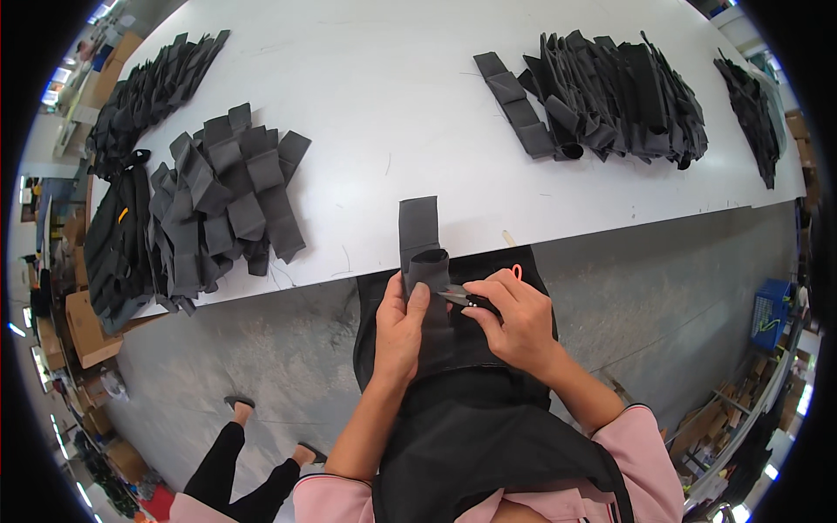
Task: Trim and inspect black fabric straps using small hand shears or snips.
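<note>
We see a white table (410, 96) from above, its near edge running across the middle of the view, with a grey floor (680, 296) below it. At the near edge, close to its middle, a dark grey folded fabric strip (420, 240) lies partly on the table and hangs over the edge. The left hand (399, 329) is clamped on the strip's lower, folded part, thumb pressed on its front. The right hand (516, 318) is closed around a small pair of snips (460, 297), whose metal tip points left and touches, or nearly touches, the fabric just beside the left thumb. An orange loop (517, 271) shows just above the right hand's knuckles. Below both hands hangs a black apron (471, 436), worn over pink sleeves (649, 453).

Toward the left edge of the table we note a fanned pile of grey fabric pieces (228, 196), with a darker pile (148, 91) nearer the far left corner. Toward the right edge lies a larger heap of dark folded pieces (610, 96), and a further black stack (751, 113) at the far right corner. On the floor at lower left stand another person's legs (240, 462); cardboard boxes (83, 327) sit beyond the table's left edge.
</note>
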A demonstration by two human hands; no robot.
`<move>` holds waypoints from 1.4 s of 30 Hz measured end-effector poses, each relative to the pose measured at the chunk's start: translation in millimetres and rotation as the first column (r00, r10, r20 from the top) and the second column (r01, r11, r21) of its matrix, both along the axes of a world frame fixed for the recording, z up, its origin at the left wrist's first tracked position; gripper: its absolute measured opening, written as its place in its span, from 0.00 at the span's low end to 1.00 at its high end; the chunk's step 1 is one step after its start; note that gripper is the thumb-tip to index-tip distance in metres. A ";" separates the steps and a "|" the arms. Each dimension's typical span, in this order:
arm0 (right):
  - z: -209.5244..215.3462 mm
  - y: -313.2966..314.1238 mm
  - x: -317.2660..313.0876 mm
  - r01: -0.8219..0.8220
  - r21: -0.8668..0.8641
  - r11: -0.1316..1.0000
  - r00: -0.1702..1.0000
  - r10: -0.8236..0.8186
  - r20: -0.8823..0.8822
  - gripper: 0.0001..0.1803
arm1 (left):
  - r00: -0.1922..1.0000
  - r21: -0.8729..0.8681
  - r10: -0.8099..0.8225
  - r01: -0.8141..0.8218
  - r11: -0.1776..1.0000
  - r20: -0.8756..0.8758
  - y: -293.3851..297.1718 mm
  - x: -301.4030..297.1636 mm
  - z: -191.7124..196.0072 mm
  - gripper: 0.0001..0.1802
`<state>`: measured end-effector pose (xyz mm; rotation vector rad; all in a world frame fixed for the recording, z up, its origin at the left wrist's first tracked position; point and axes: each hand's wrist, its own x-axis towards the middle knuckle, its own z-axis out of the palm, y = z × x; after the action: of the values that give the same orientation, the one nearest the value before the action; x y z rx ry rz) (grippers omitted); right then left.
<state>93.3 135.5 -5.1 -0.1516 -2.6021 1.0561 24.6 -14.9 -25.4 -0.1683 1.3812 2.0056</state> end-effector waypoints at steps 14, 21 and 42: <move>1.3 -4.7 1.7 -0.003 0.082 0.997 0.999 0.006 -0.035 0.12 | 0.992 -0.025 -0.081 0.083 0.996 0.094 -1.9 -3.2 12.5 0.19; 9.6 5.5 2.3 -0.022 -0.332 0.943 0.997 0.046 0.064 0.11 | 0.941 -0.095 -0.338 0.335 0.938 -0.020 -19.3 -11.5 10.0 0.22; 2.4 14.5 -4.0 -0.257 -0.186 0.948 0.966 0.259 -0.015 0.13 | 0.830 -0.324 -0.553 0.506 0.800 -0.070 -21.7 -12.3 26.8 0.25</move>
<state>89.4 150.0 -2.8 0.1466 -2.5776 1.3922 12.2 -36.6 1.4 0.2421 1.6097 1.3617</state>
